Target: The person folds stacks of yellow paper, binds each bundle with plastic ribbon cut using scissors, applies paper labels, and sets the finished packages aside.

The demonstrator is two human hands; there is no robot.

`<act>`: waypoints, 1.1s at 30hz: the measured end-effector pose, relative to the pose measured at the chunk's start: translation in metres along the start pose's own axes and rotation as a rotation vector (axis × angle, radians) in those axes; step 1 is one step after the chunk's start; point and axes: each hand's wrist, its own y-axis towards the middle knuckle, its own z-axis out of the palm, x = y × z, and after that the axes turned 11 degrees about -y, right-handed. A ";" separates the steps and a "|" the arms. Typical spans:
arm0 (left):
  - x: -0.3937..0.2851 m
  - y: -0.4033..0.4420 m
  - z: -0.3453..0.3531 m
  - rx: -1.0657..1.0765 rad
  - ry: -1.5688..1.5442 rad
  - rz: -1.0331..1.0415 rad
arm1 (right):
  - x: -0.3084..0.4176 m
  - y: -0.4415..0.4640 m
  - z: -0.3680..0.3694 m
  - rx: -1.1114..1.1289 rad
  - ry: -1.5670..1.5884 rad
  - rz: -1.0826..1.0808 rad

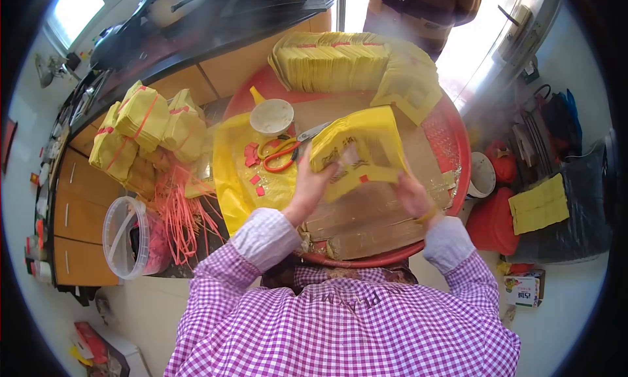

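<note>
So the left hand (313,184) and right hand (416,195) both had their grip clamped on this yellow paper stack (358,148), one at each side, held up over the round red bench (461,187), right beside the orange-handled scissors (282,153).

Round red table (466,156), cardboard sheet (392,210), yellow paper stacks (337,66), scissors (281,156), bowl (272,117)

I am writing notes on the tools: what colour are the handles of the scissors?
The handles are orange-red and yellow; the head view shows them.
</note>
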 end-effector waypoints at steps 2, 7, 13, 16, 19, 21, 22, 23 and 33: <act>-0.007 -0.001 -0.001 0.133 0.280 0.165 | 0.021 -0.004 0.001 0.154 -0.390 -0.051; 0.007 -0.014 0.025 0.222 0.495 0.439 | 0.015 -0.022 0.021 0.257 -0.725 -0.160; 0.009 -0.042 0.019 0.255 0.463 0.199 | 0.022 -0.041 0.001 0.216 -0.644 0.031; 0.005 -0.047 0.017 0.323 0.494 0.109 | 0.027 -0.048 0.007 0.202 -0.767 0.007; 0.003 -0.056 0.014 0.439 0.573 0.163 | 0.042 -0.044 0.005 0.268 -0.700 -0.017; 0.000 -0.055 0.006 0.455 0.597 0.139 | 0.053 -0.029 -0.011 0.222 -0.826 0.207; 0.001 -0.055 0.001 0.473 0.619 0.106 | 0.050 -0.017 -0.017 0.214 -0.825 0.211; 0.001 -0.054 -0.002 0.492 0.641 0.077 | 0.047 0.001 -0.022 0.165 -0.764 0.259; 0.006 -0.106 0.034 0.771 0.903 0.259 | 0.034 0.061 -0.027 0.351 -0.784 0.226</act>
